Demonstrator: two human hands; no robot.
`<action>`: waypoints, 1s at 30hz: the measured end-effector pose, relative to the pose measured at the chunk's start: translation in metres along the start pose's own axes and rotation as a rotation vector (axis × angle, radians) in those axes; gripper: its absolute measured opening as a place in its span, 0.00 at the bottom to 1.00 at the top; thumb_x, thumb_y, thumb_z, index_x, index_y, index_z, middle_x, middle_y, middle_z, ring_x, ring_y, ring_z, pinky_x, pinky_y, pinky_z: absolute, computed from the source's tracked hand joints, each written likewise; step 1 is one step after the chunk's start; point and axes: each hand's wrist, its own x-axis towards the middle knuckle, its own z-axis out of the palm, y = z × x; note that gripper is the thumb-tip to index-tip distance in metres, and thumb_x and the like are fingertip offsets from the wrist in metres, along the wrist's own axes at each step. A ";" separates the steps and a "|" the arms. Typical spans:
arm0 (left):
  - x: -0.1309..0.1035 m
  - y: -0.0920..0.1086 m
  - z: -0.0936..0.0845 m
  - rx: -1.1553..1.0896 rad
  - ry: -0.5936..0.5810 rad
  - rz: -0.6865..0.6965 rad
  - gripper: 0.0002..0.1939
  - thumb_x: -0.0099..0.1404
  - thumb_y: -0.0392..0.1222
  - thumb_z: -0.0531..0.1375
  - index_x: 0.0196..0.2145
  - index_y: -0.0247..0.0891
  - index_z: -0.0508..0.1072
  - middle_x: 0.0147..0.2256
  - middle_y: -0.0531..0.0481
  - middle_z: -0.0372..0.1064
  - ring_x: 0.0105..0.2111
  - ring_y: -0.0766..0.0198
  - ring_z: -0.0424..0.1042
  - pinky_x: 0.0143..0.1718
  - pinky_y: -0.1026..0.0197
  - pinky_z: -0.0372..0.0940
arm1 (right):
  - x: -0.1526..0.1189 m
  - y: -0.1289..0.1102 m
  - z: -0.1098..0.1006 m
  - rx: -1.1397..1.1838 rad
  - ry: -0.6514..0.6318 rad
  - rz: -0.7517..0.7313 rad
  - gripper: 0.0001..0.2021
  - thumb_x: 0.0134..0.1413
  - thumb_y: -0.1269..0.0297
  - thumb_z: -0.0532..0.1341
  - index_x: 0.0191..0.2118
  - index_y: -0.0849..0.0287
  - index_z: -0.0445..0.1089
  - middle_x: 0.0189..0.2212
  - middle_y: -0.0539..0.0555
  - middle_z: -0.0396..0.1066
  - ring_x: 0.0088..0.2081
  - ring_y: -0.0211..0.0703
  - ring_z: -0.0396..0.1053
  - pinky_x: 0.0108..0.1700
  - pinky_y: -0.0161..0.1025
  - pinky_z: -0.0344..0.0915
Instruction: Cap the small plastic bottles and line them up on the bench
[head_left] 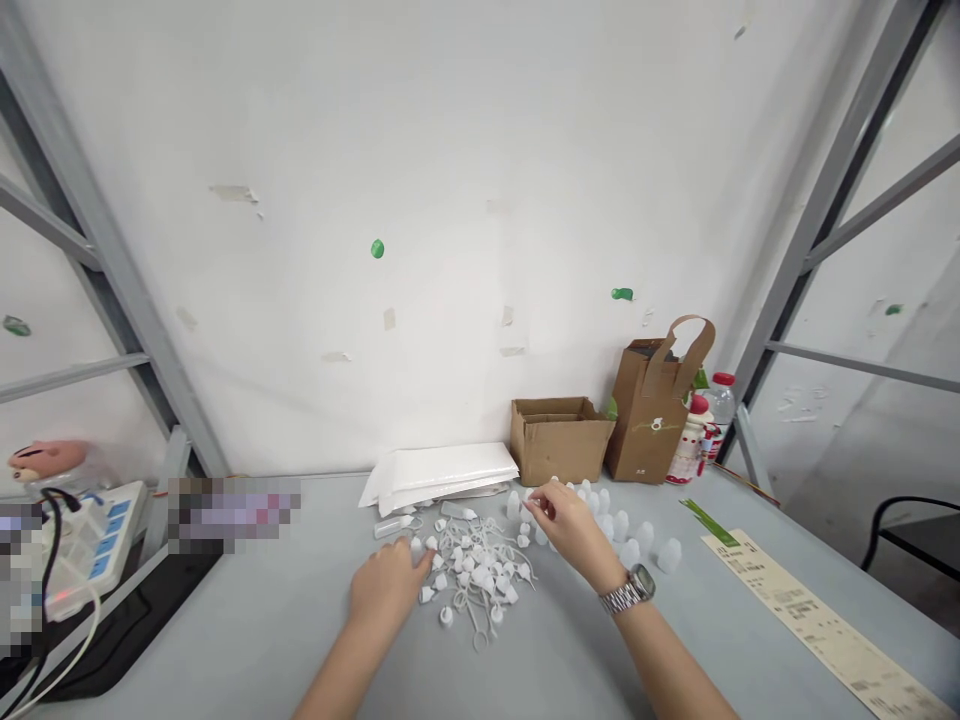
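My left hand is curled at the left edge of a pile of white caps with looped straps. Between its thumb and fingers shows a small translucent bottle. Over the far right side of the pile, my right hand has thumb and forefinger pinched together; whatever lies between them is too small to make out. Around and behind that hand stand several frosted small bottles. Two clear tube-like pieces lie beyond the pile, one being a capped tube.
White padded mailers lie against the wall, beside an open cardboard box. A brown paper bag and drink bottles stand at right. A long paper strip lies right; a power strip sits left.
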 end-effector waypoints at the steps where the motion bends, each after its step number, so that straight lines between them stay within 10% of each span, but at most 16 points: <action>1: 0.000 0.000 0.000 0.000 -0.009 0.005 0.20 0.60 0.52 0.46 0.33 0.36 0.70 0.34 0.37 0.73 0.36 0.48 0.72 0.31 0.55 0.61 | 0.000 0.001 0.002 -0.033 -0.003 -0.021 0.12 0.58 0.60 0.49 0.30 0.58 0.65 0.26 0.53 0.65 0.29 0.43 0.62 0.35 0.41 0.58; 22: -0.001 0.005 -0.007 -0.421 0.126 0.088 0.16 0.59 0.54 0.47 0.29 0.41 0.66 0.27 0.51 0.71 0.29 0.60 0.70 0.29 0.62 0.59 | 0.002 0.016 0.023 -0.381 -0.018 -0.107 0.10 0.57 0.70 0.53 0.29 0.60 0.69 0.28 0.54 0.67 0.31 0.44 0.64 0.37 0.40 0.56; 30: -0.002 0.016 0.009 -0.742 0.099 0.383 0.14 0.55 0.50 0.55 0.34 0.39 0.72 0.35 0.49 0.72 0.34 0.59 0.69 0.31 0.62 0.63 | -0.006 -0.029 0.015 0.027 0.023 -0.003 0.19 0.60 0.56 0.47 0.25 0.59 0.65 0.22 0.50 0.65 0.26 0.38 0.61 0.32 0.36 0.54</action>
